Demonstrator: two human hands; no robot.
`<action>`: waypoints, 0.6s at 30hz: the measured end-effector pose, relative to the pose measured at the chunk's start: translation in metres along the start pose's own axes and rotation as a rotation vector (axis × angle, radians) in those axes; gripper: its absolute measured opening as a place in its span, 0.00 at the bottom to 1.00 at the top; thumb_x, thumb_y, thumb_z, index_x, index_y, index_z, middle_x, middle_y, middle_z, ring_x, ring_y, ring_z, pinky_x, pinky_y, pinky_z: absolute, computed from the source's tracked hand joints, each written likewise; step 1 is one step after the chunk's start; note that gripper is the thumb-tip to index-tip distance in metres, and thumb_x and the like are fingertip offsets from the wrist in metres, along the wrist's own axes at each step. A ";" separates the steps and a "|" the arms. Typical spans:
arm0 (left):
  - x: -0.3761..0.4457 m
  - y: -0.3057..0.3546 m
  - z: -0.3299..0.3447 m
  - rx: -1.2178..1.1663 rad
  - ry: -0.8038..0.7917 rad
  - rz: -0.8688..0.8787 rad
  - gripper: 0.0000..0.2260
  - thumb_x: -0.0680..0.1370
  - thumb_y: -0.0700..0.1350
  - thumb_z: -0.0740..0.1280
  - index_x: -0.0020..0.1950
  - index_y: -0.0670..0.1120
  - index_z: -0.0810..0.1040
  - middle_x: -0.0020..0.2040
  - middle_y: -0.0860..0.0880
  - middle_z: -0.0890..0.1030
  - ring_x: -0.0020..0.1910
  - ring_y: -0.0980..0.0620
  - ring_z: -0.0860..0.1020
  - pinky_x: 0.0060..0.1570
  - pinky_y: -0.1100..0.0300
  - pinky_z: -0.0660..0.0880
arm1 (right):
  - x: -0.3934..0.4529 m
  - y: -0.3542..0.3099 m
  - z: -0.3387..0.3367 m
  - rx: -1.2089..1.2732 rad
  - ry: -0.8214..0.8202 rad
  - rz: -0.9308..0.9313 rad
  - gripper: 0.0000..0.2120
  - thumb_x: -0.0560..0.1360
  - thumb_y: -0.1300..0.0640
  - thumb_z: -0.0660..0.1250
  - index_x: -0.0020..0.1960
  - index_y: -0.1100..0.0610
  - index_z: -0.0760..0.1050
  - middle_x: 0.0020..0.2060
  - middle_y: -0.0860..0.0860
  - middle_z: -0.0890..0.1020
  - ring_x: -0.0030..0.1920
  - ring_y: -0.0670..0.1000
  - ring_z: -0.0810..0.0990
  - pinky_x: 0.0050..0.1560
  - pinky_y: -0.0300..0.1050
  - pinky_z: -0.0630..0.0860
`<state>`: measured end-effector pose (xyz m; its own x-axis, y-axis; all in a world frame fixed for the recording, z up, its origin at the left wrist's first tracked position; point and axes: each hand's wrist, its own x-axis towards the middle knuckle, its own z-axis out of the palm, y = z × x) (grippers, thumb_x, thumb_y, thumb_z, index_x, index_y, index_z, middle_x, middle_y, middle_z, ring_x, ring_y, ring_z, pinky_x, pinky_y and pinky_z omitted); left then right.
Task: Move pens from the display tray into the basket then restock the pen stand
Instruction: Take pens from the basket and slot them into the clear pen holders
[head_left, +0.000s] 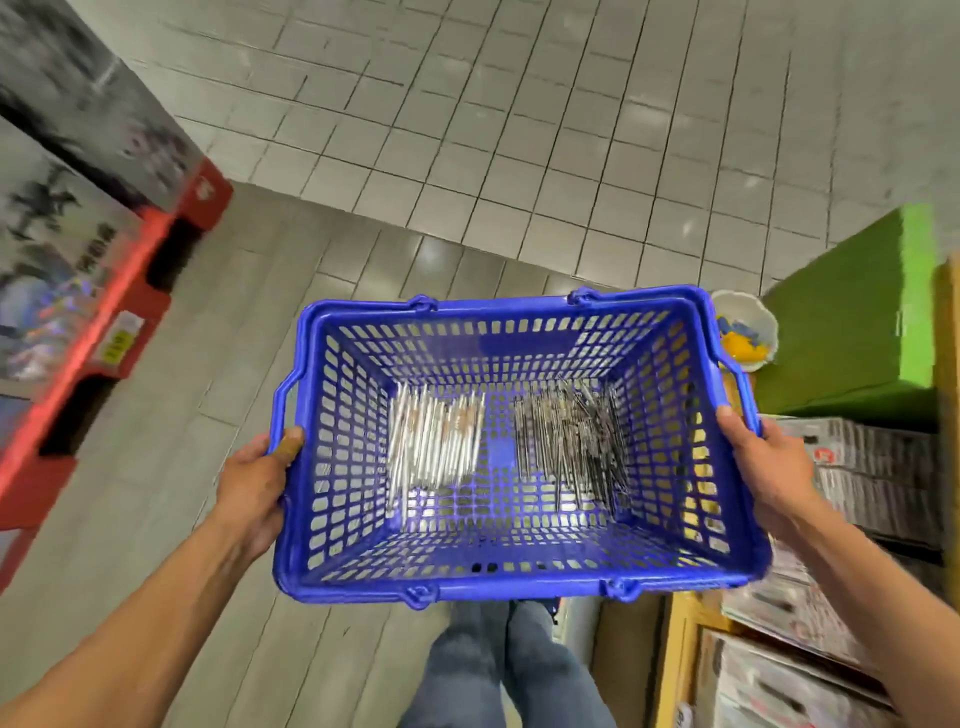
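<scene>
While both hands grip it, basket (519, 574) holds pens (436, 447).

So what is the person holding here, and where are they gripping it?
A blue plastic shopping basket with pens in it, carried in both hands: the left hand grips the rim of its left side, the right hand the rim of its right side.

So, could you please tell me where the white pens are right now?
In the head view, the white pens lie on the left of the blue basket floor, beside the dark pens on the right.
</scene>
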<state>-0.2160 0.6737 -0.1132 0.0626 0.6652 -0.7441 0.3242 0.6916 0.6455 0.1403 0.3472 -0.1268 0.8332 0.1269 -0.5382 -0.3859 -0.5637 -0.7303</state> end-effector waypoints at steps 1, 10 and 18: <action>-0.012 0.005 -0.008 -0.030 0.002 0.005 0.12 0.81 0.45 0.66 0.61 0.39 0.78 0.55 0.35 0.82 0.49 0.36 0.81 0.56 0.34 0.77 | -0.005 -0.015 -0.001 0.000 -0.015 -0.019 0.15 0.72 0.43 0.70 0.42 0.55 0.81 0.36 0.52 0.85 0.37 0.54 0.83 0.45 0.56 0.81; -0.101 0.003 -0.083 -0.315 0.126 0.009 0.11 0.81 0.45 0.66 0.59 0.39 0.79 0.55 0.35 0.82 0.49 0.36 0.81 0.54 0.34 0.77 | -0.045 -0.120 0.023 -0.060 -0.302 -0.112 0.13 0.77 0.51 0.68 0.53 0.61 0.80 0.42 0.61 0.85 0.37 0.58 0.84 0.42 0.61 0.82; -0.186 -0.074 -0.143 -0.590 0.454 -0.008 0.10 0.80 0.46 0.69 0.58 0.43 0.80 0.46 0.41 0.84 0.39 0.43 0.82 0.49 0.40 0.80 | -0.083 -0.181 0.096 -0.291 -0.676 -0.259 0.16 0.77 0.46 0.68 0.54 0.59 0.77 0.41 0.60 0.86 0.39 0.63 0.85 0.40 0.60 0.81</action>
<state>-0.3867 0.5391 0.0018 -0.3758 0.6216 -0.6873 -0.2461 0.6481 0.7207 0.1030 0.5174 0.0100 0.4240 0.7008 -0.5737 -0.0147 -0.6280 -0.7781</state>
